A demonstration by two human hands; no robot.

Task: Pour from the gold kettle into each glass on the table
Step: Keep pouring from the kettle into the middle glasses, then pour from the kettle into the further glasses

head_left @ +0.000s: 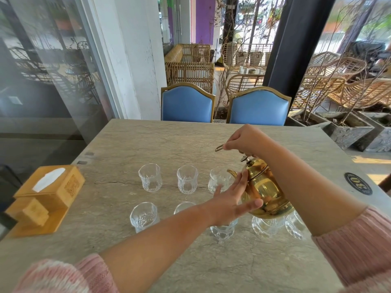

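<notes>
The gold kettle (265, 191) hangs tilted above the table, its spout over the back-right glass (219, 179). My right hand (245, 140) grips the kettle's handle from above. My left hand (231, 197) lies flat against the kettle's side, fingers straight. Several clear cut glasses stand in two rows: back-left glass (150, 177), back-middle glass (187, 179), front-left glass (144, 216). A front glass (183, 206) is mostly hidden behind my left forearm. More glasses (266, 227) sit under the kettle.
A wooden tissue box (50, 191) stands at the table's left edge. A round black number plate (358, 183) is fixed at the right. Two blue chairs (187, 104) are pushed in at the far side of the stone table (148, 142).
</notes>
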